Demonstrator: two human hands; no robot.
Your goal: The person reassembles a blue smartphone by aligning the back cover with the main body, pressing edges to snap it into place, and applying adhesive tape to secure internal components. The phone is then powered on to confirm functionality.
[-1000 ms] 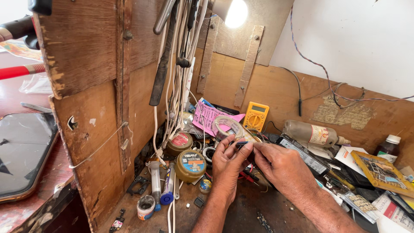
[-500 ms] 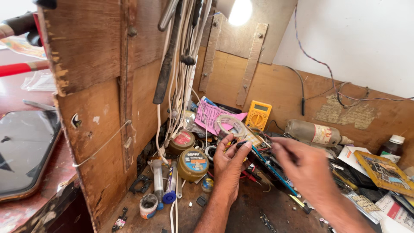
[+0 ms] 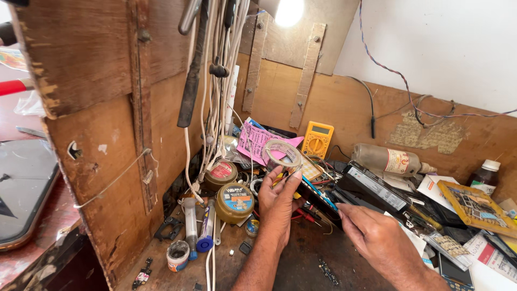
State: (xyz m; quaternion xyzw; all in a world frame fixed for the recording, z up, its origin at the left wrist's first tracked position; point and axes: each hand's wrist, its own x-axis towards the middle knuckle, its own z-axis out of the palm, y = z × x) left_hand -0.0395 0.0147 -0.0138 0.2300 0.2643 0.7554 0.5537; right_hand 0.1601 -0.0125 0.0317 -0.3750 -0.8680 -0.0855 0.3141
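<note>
My right hand (image 3: 377, 237) has dropped away, fingers loosely open; my left hand (image 3: 277, 196) alone pinches the tape roll (image 3: 281, 156) at its fingertips.

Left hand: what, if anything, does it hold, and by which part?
The left hand holds a clear ring-shaped roll of tape, fingertips pinching its lower rim. The right hand appears to hold nothing.

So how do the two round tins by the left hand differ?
The near tin has a blue and white label on its lid; the far tin has a red and white one. The near tin sits closer to the left hand, and the far tin lies behind it under the hanging cables. Both are squat, brass-coloured and lidded.
</note>
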